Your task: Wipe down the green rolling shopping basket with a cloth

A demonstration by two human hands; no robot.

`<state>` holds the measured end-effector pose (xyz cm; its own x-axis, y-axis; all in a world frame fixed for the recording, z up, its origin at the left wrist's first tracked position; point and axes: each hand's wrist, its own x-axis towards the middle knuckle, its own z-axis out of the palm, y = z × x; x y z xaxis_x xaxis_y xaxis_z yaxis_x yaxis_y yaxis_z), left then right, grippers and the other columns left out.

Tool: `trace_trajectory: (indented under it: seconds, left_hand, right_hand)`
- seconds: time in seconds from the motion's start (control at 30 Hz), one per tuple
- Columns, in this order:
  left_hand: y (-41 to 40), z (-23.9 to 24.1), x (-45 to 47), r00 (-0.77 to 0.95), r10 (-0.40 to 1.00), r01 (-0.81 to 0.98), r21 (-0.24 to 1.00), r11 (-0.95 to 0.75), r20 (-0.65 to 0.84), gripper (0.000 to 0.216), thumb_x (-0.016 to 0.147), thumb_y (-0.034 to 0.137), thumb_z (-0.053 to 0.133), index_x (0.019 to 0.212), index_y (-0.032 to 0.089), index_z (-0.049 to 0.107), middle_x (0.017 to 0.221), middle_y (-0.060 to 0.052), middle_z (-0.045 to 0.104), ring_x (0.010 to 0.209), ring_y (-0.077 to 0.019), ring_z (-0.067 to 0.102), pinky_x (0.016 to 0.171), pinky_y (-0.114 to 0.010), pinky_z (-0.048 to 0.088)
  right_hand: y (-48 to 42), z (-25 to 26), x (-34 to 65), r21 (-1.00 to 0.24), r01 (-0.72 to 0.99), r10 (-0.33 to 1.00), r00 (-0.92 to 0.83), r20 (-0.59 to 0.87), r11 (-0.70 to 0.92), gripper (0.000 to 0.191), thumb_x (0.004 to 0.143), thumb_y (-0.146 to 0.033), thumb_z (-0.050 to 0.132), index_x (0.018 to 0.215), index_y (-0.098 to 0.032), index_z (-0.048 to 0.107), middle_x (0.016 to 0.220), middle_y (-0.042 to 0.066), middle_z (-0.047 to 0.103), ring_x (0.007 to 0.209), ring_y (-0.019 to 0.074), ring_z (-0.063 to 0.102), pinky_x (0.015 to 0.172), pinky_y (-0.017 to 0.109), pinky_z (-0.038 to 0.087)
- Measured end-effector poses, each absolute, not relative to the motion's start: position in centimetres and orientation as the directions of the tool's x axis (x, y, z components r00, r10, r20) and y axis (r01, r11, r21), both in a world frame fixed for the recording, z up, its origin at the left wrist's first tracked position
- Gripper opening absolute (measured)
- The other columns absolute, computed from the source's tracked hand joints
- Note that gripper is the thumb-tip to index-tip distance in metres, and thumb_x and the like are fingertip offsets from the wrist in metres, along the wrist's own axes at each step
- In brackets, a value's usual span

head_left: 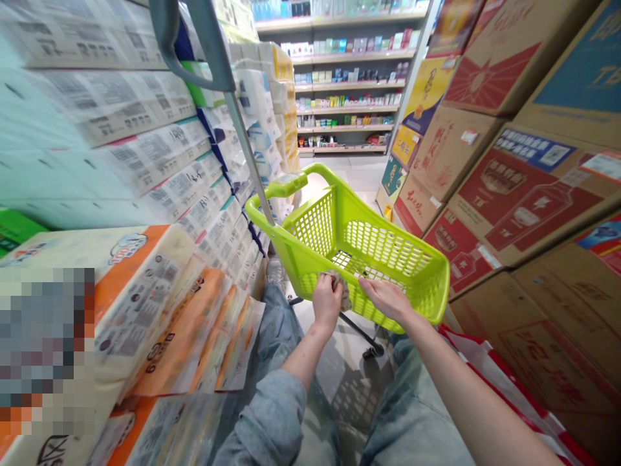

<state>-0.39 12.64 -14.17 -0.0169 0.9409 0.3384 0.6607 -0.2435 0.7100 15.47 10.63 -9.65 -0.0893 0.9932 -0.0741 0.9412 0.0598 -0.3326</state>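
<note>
A lime-green plastic shopping basket cart with perforated walls stands tilted in front of me, between my knees. My left hand is closed around a crumpled greyish cloth and presses it to the near side wall of the basket. Just to its right, my right hand rests over the near edge of the basket, its fingers closed on it as far as they show. From the cart's left end rises a long metal pull bar with a grey loop handle. Below, a black caster wheel touches the floor.
Stacked tissue packs wall the left side, with orange-and-white packs close by my left leg. Printed cartons pile up on the right. A red-and-white bag lies beside my right leg. Stocked shelves stand at the aisle's far end.
</note>
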Motion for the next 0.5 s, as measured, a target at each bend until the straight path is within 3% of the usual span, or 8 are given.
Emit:
trace_trajectory:
  seconds: [0.2, 0.37, 0.5]
  left_hand:
    - [15.4, -13.7, -3.0, -0.191, 0.926, 0.649, 0.75, -0.13, 0.326, 0.009, 0.08, 0.023, 0.052, 0.071, 0.019, 0.052, 0.073, -0.003, 0.057, 0.071, -0.016, 0.054, 0.068, -0.027, 0.041]
    - [18.7, -11.9, -7.1, -0.341, 0.807, 0.693, 0.709, -0.13, 0.481, 0.012, 0.082, 0.026, 0.049, 0.073, 0.019, 0.053, 0.077, -0.004, 0.057, 0.076, -0.0179, 0.054, 0.07, -0.028, 0.041]
    - [20.0, -12.0, -9.4, -0.311, 0.773, 0.75, 0.642, -0.158, 0.553, 0.016, 0.085, 0.026, 0.046, 0.075, 0.019, 0.057, 0.086, -0.006, 0.059, 0.082, -0.0185, 0.055, 0.074, -0.028, 0.041]
  right_hand:
    - [10.4, -9.7, 15.5, -0.326, 0.943, 0.994, -0.093, -0.064, 0.067, 0.068, 0.09, -0.06, 0.007, 0.089, -0.026, 0.067, 0.087, 0.004, 0.069, 0.084, 0.0196, 0.062, 0.065, 0.025, 0.037]
    - [10.5, -9.6, 15.4, -0.308, 0.95, 0.993, -0.086, -0.08, 0.057, 0.068, 0.091, -0.059, 0.007, 0.089, -0.026, 0.066, 0.087, 0.004, 0.069, 0.085, 0.0199, 0.062, 0.065, 0.025, 0.036]
    - [10.5, -9.6, 15.3, -0.305, 0.949, 0.991, -0.108, -0.073, 0.08, 0.068, 0.09, -0.06, 0.006, 0.084, -0.025, 0.064, 0.083, 0.004, 0.068, 0.082, 0.0196, 0.062, 0.063, 0.025, 0.034]
